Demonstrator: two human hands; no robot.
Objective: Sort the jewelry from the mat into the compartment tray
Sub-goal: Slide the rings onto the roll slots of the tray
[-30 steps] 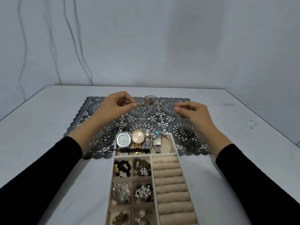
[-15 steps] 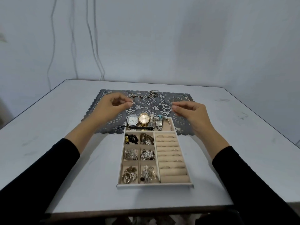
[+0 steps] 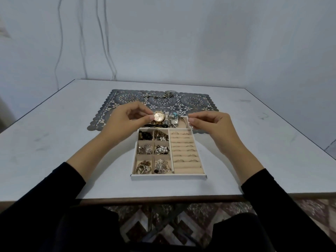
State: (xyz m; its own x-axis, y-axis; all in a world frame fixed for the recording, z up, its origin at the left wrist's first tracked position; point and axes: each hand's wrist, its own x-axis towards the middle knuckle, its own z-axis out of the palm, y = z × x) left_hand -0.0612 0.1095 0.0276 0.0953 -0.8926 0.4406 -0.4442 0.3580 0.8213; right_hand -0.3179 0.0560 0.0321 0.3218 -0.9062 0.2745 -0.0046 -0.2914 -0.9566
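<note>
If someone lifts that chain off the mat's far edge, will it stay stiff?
Probably not: the chain lies in loose bends on the mat, so it should droop and swing. Its fine links look light, and could snag the mat's lacy holes.

Your single head view, looking forward and down.
You look from above the near edge of the table (image 3: 54,142) toward the back wall (image 3: 200,42); the compartment tray (image 3: 169,176) lies close, just below centre, with the mat (image 3: 198,103) beyond it.
</note>
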